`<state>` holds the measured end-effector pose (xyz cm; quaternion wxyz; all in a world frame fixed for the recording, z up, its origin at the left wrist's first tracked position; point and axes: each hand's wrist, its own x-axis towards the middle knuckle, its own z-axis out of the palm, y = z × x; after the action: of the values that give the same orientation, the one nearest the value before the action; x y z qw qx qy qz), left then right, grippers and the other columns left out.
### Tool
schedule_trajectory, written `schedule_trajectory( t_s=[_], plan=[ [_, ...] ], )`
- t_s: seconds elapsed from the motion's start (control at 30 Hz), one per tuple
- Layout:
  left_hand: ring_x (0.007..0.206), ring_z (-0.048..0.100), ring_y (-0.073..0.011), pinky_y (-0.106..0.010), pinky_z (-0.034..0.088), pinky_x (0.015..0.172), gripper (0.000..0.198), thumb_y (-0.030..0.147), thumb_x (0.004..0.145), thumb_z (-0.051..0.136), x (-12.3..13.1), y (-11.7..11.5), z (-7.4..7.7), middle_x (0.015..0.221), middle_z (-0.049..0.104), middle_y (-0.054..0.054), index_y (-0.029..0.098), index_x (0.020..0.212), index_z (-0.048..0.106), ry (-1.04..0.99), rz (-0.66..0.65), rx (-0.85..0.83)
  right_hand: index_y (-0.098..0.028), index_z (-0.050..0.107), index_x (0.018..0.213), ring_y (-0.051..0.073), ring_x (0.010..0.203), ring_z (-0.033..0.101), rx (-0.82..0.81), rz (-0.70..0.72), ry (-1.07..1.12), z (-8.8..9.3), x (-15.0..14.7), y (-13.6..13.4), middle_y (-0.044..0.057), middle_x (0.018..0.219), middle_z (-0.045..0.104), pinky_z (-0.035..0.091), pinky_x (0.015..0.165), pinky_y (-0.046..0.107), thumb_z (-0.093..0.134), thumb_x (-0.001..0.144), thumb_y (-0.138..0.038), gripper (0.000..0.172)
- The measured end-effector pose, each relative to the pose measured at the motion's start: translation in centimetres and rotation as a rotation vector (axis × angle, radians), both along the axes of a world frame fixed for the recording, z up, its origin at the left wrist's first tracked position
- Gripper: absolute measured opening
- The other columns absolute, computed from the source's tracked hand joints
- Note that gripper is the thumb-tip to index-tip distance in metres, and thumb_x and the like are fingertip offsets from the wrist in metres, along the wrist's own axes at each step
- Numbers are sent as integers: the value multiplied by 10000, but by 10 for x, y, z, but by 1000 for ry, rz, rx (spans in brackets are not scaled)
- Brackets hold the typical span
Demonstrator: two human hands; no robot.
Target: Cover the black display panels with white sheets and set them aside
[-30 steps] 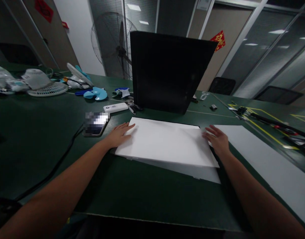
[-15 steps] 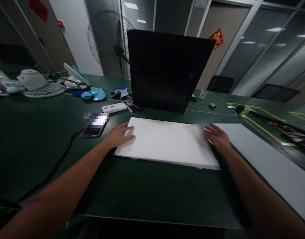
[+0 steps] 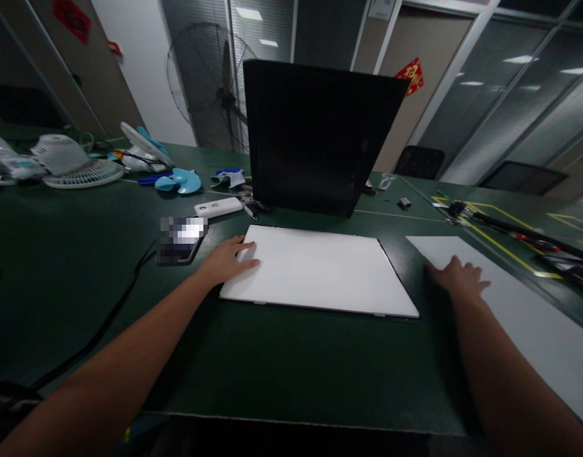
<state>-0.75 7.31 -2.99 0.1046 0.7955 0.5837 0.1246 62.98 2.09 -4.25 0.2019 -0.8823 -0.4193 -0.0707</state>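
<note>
A flat white panel [image 3: 320,270] with a thin dark edge lies on the green table [image 3: 282,368] in front of me. My left hand [image 3: 228,259] rests on the panel's left edge, fingers apart. To the right of the panel, my right hand [image 3: 458,276] is over the near-left edge of a long white sheet [image 3: 520,320]. Its fingers are spread and nothing shows in them.
Behind the panel stands a large black screen [image 3: 320,139]. At left are a phone [image 3: 181,240], a white power bank [image 3: 218,207], a black cable [image 3: 115,308], blue fan blades [image 3: 180,181] and white fan parts [image 3: 84,172]. Black rods [image 3: 534,235] lie at right.
My right hand has moved right, off the panel's right edge and over to the long white sheet. The panel's right side now lies flat. My left hand has stayed in place.
</note>
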Motion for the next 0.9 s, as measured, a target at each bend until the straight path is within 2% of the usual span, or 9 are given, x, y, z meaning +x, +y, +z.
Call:
schedule_trajectory(
  t_s=[0.1, 0.2, 0.33, 0.47, 0.57, 0.67, 0.8, 0.87, 0.9],
  plan=[
    [1549, 425, -390, -523, 332, 1277, 783, 735, 916, 583, 0, -1, 0, 1694, 445, -99, 260, 1537, 609, 5, 11, 7, -108, 724, 1238, 581, 1319, 530, -152, -128, 92, -5, 8, 1, 443, 1365, 564, 381, 936, 785, 696, 816, -671, 704],
    [1552, 421, -385, -514, 320, 1283, 795, 737, 916, 581, 1, -2, 0, 1693, 447, -106, 253, 1547, 599, -7, 9, 8, -165, 755, 1164, 540, 1245, 601, -165, -64, 71, -5, 6, 3, 392, 1304, 624, 428, 909, 730, 674, 838, -635, 578],
    [1563, 408, -368, -503, 309, 1287, 792, 732, 917, 579, 2, -3, 2, 1689, 452, -112, 249, 1544, 601, -11, 1, 5, -171, 770, 1141, 514, 1210, 641, -180, 9, -2, -2, -4, 4, 362, 1267, 657, 466, 890, 662, 609, 898, -516, 451],
    [1569, 399, -366, -510, 312, 1285, 794, 738, 917, 577, 1, -3, 2, 1693, 447, -105, 258, 1548, 595, -9, 3, 3, -145, 796, 995, 478, 1036, 724, -209, 34, -53, 3, -13, 2, 345, 1114, 708, 513, 793, 567, 615, 851, -310, 284],
    [1566, 402, -366, -510, 315, 1282, 790, 732, 921, 577, 0, -2, 1, 1695, 444, -106, 255, 1551, 592, -14, -1, 1, -112, 796, 955, 468, 966, 739, -191, 9, -102, 13, -21, -2, 351, 1033, 717, 513, 730, 520, 562, 851, -239, 285],
    [1552, 424, -372, -509, 325, 1276, 787, 728, 922, 575, -1, 0, -2, 1687, 454, -117, 242, 1540, 604, -17, -6, 15, -120, 801, 949, 436, 941, 740, -150, 36, -162, 25, -35, -7, 305, 951, 735, 510, 740, 501, 524, 907, -303, 335],
    [1547, 432, -372, -509, 327, 1275, 791, 738, 919, 570, -1, 0, -4, 1682, 462, -117, 247, 1539, 604, -14, -11, 24, -192, 805, 1002, 364, 864, 734, -83, 107, -229, 40, -71, -10, 207, 861, 747, 520, 770, 473, 483, 969, -494, 443],
    [1550, 426, -375, -522, 325, 1274, 791, 737, 920, 568, -1, 0, -4, 1688, 452, -116, 253, 1545, 598, -13, -1, 21, -222, 792, 969, 319, 792, 720, -56, 223, -274, 47, -96, -14, 157, 824, 749, 524, 762, 435, 496, 964, -537, 432],
    [1552, 424, -377, -529, 325, 1273, 790, 737, 920, 566, -1, 0, -3, 1692, 446, -115, 257, 1547, 595, -12, 3, 19, -232, 778, 923, 291, 756, 709, -47, 330, -297, 50, -109, -16, 130, 809, 751, 522, 752, 409, 519, 953, -529, 396]
  ],
)
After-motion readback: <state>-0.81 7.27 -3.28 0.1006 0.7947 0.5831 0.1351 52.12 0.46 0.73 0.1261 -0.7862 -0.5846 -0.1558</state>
